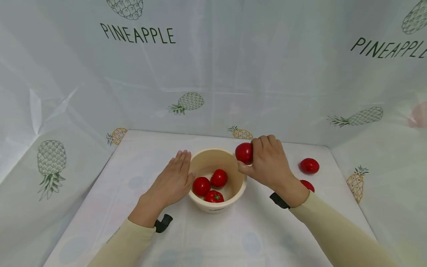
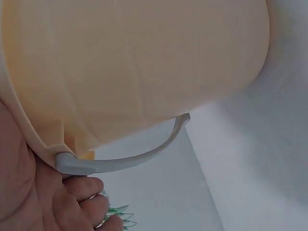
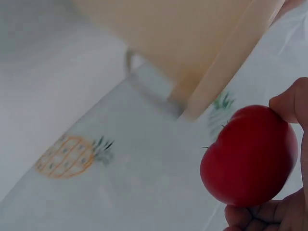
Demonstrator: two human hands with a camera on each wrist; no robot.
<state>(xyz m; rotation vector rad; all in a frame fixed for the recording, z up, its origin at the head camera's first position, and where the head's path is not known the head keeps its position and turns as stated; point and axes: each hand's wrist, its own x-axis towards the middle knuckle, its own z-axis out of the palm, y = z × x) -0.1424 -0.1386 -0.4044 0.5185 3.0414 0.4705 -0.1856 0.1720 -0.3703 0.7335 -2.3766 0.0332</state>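
Observation:
A cream bucket (image 1: 213,208) stands mid-table with several tomatoes (image 1: 201,186) inside. My left hand (image 1: 175,178) rests at its left rim, fingers straight. In the left wrist view, that hand (image 2: 43,192) lies by the rim, near the grey handle (image 2: 120,164). My right hand (image 1: 268,163) grips a red tomato (image 1: 244,153) between thumb and fingers, just over the bucket's right rim. In the right wrist view, the held tomato (image 3: 250,156) is seen apart from the bucket (image 3: 231,57).
Right of the bucket, a tomato (image 1: 309,165) lies on the white-covered table (image 1: 166,244). Another tomato (image 1: 307,185) is partly hidden behind the right wrist. A pineapple-printed sheet (image 1: 213,66) hangs at the back and sides.

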